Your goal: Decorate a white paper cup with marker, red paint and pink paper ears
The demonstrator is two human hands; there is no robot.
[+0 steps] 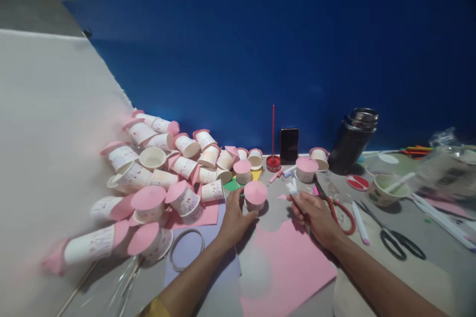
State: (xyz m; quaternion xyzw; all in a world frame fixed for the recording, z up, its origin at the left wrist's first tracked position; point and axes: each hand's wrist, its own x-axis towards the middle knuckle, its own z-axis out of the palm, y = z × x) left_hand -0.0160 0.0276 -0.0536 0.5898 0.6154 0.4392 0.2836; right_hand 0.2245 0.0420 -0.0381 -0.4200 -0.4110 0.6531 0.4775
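Near the middle of the table stands an upside-down paper cup (255, 205) with a round pink paper disc (255, 192) on top. My left hand (237, 218) grips this cup from its left side, thumb in front and fingers behind. To the right, my right hand (313, 214) is closed around a white pen-like stick (292, 188), its pale end pointing up and left; the rest is hidden in my fingers. A pink paper sheet (286, 262) lies below both hands. Another pink-topped cup (306, 170) stands just behind my right hand.
Many pink-topped paper cups (148, 203) are heaped at left. Red-handled scissors (340, 215), black scissors (397, 242), a marker (360, 223) and a bowl (387, 191) lie at right. A dark flask (353, 141) and a phone (289, 146) stand before the blue board (260, 49).
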